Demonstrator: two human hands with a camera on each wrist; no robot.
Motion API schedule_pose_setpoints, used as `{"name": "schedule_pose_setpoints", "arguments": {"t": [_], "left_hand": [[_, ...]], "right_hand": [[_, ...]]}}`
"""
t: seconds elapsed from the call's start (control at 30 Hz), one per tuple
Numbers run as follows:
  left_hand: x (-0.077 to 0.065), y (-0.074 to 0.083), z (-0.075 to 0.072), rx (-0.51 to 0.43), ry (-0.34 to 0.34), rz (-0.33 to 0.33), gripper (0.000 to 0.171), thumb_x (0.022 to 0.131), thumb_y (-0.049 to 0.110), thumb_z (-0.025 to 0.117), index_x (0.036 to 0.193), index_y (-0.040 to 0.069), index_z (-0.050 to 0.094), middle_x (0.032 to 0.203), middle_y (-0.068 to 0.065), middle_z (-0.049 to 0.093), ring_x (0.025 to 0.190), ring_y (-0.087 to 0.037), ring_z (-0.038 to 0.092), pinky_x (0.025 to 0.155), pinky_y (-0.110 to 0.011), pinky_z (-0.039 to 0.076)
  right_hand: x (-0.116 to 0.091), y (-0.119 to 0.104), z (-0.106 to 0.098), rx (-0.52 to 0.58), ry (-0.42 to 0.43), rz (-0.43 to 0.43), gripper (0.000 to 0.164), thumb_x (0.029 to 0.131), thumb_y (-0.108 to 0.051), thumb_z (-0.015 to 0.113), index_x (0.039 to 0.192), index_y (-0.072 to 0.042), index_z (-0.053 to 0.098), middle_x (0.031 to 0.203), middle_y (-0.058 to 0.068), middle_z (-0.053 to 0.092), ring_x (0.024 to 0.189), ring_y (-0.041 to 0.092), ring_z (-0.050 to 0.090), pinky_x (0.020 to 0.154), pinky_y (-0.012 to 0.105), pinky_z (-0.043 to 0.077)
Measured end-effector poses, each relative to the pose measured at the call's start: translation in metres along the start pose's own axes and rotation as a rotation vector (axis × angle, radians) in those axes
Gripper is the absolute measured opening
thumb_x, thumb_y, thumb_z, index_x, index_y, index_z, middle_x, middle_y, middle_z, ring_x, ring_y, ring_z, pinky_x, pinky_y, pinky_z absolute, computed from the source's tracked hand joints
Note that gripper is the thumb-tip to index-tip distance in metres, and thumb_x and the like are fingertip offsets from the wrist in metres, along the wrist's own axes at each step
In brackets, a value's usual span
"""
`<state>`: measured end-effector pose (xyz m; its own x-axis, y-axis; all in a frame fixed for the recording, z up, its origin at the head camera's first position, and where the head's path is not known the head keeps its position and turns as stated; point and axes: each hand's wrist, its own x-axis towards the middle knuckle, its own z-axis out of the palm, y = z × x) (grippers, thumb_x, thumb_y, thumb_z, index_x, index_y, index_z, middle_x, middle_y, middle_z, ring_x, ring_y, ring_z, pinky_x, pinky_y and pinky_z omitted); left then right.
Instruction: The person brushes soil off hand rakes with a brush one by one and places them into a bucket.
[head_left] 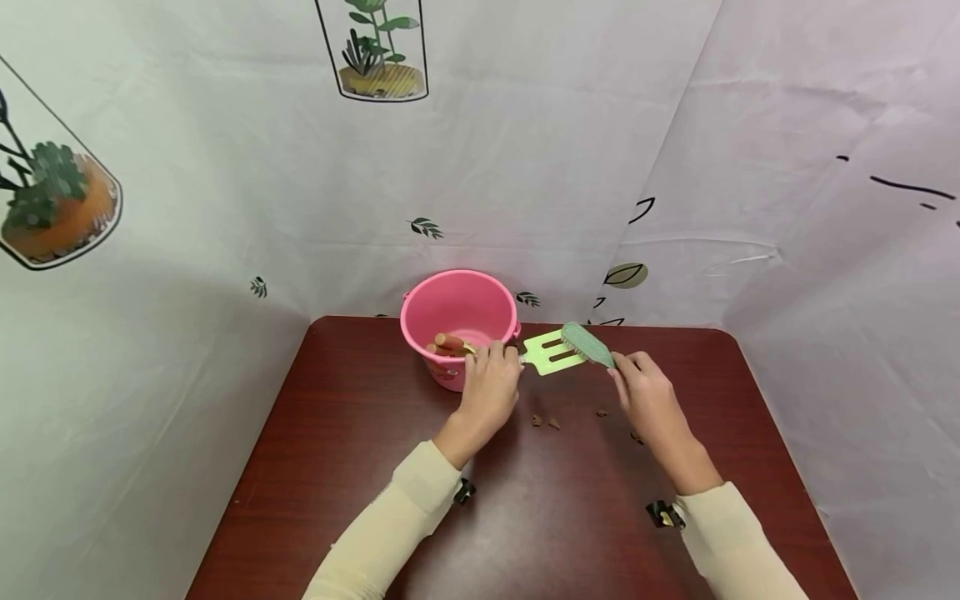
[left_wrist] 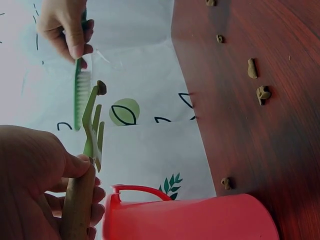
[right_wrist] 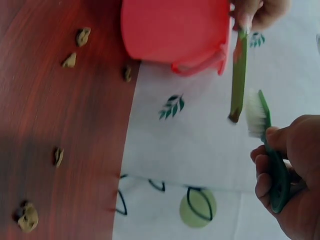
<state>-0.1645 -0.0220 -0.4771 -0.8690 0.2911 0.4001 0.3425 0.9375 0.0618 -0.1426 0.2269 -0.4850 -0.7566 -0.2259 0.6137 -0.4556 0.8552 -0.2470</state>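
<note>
My left hand [head_left: 491,385] grips the wooden handle [left_wrist: 79,205] of a lime-green garden hand fork [head_left: 553,352], beside the pink bucket [head_left: 459,287]. A brown clump [left_wrist: 102,88] clings to a tine tip in the left wrist view. My right hand [head_left: 651,398] holds a green scrubbing brush [head_left: 587,343] by its handle. White bristles [right_wrist: 256,117] face the fork; in the head view they overlap its tines, while both wrist views show a small gap. Brown wooden handle ends [head_left: 448,342] show at the bucket's rim; which belongs to the fork I cannot tell.
Several small brown crumbs [head_left: 554,423] lie scattered on the dark red table [head_left: 360,467] below the hands. A printed white cloth [head_left: 525,167] hangs behind the table and along its sides. The bucket stands near the table's back edge.
</note>
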Motion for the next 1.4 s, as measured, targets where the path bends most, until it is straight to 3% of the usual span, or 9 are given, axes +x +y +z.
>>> {"name": "schedule_pose_setpoints", "arguments": {"t": [0.33,0.53,0.77,1.13,1.4], "left_hand": [[0.002,0.004,0.002,0.007,0.006,-0.002,0.016,0.087,0.015,0.077,0.097,0.006,0.067,0.094,-0.010,0.063,0.084,-0.030,0.060,0.072,-0.043,0.046],[0.001,0.005,0.000,0.000,0.001,-0.005,0.014,0.090,0.016,0.074,0.098,0.006,0.067,0.095,-0.009,0.063,0.085,-0.029,0.061,0.072,-0.042,0.045],[0.000,0.006,0.000,-0.008,-0.006,-0.007,0.016,0.095,0.022,0.071,0.099,0.007,0.067,0.096,-0.009,0.063,0.086,-0.028,0.061,0.072,-0.042,0.044],[0.000,0.003,-0.001,-0.033,-0.018,-0.004,0.014,0.094,0.018,0.072,0.098,0.006,0.067,0.095,-0.010,0.064,0.085,-0.028,0.060,0.073,-0.043,0.045],[0.000,0.002,-0.001,-0.046,-0.024,-0.014,0.011,0.096,0.017,0.070,0.096,0.006,0.066,0.094,-0.009,0.064,0.083,-0.027,0.060,0.070,-0.041,0.044]], "right_hand": [[0.001,-0.031,0.011,0.032,0.010,-0.135,0.027,0.084,0.003,0.080,0.109,0.010,0.072,0.090,0.017,0.062,0.076,0.027,0.065,0.063,0.039,0.057],[0.001,-0.035,0.012,0.017,0.012,-0.141,0.028,0.083,0.004,0.081,0.109,0.009,0.073,0.089,0.016,0.061,0.076,0.027,0.065,0.062,0.039,0.056],[-0.001,-0.023,0.005,0.016,0.007,-0.089,0.027,0.085,0.002,0.079,0.110,0.008,0.073,0.090,0.016,0.061,0.074,0.025,0.063,0.060,0.038,0.055],[-0.014,0.006,0.010,0.050,0.079,-0.091,0.032,0.083,0.005,0.080,0.114,0.009,0.073,0.092,0.020,0.061,0.071,0.025,0.061,0.057,0.038,0.053],[-0.020,0.018,0.010,0.101,0.119,-0.047,0.038,0.081,0.009,0.079,0.118,0.009,0.072,0.097,0.020,0.064,0.073,0.024,0.063,0.059,0.035,0.050]]}}
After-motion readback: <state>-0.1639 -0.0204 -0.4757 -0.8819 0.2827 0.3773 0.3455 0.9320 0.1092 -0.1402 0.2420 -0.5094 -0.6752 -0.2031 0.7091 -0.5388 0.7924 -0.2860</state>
